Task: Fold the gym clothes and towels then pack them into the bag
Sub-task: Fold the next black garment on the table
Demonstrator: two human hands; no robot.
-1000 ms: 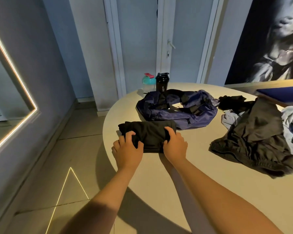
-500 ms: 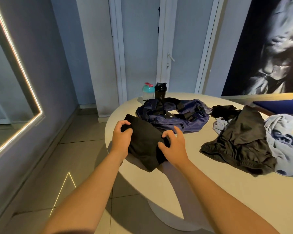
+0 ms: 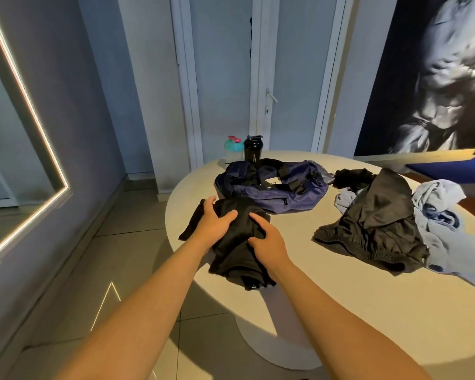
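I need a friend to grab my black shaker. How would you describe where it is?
Look at the round table, far edge, behind the navy bag. Two bottles stand there; the black shaker is the right one, beside a teal-lidded bottle.

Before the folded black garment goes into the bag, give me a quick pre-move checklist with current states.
1. Both hands on black garment: left hand, right hand: ok.
2. Fold tidy: not ok, one corner hangs loose off the table edge.
3. Navy bag within reach, just behind the garment: ok.
4. Bag opening clear: cannot tell, black straps lie across it.
5. Black shorts and light shirt still unfolded: not ok.
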